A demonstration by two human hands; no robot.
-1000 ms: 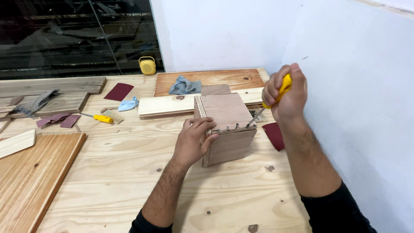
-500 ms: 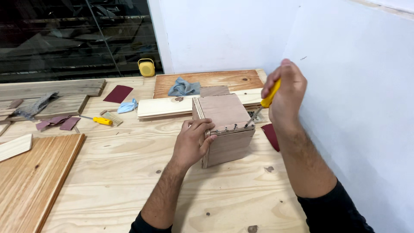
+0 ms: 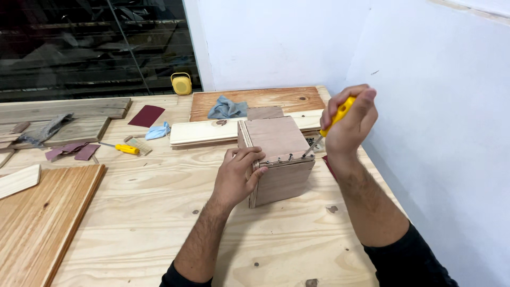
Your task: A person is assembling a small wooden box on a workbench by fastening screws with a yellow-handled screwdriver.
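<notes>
**Plywood box pinned down, screwdriver at its top edge**

Plywood is what I have under my left hand (image 3: 239, 178): a small box (image 3: 276, 159) standing near the middle of the pine desk (image 3: 159, 223), a little toward 3 o'clock. The fingers (image 3: 254, 157) of that hand are curled and pressed against the box's left side and top corner, bracing it. Along the box's front top edge a short row of screws (image 3: 284, 158) stands up, not driven flush.

My right hand (image 3: 348, 125) is raised at about 2 o'clock from the box, fingers wrapped tight round the yellow handle of a screwdriver (image 3: 329, 127). Its metal shaft slants down and to the left, with the tip at the right end of the screw row; I cannot tell whether it sits in a screw head.

Behind the box, toward 12 o'clock, a pale plank (image 3: 204, 132) lies crosswise, with a reddish board (image 3: 276, 98) beyond it carrying a grey rag (image 3: 227, 109). At 10 o'clock lie a second yellow-handled screwdriver (image 3: 123, 148), a blue cloth (image 3: 158, 131) and a dark red sheet of sandpaper (image 3: 146, 115). A small yellow box-shaped thing with a handle (image 3: 181, 84) stands at the far edge by the dark window. A wide varnished board (image 3: 37, 223) fills the 8 o'clock corner.
</notes>
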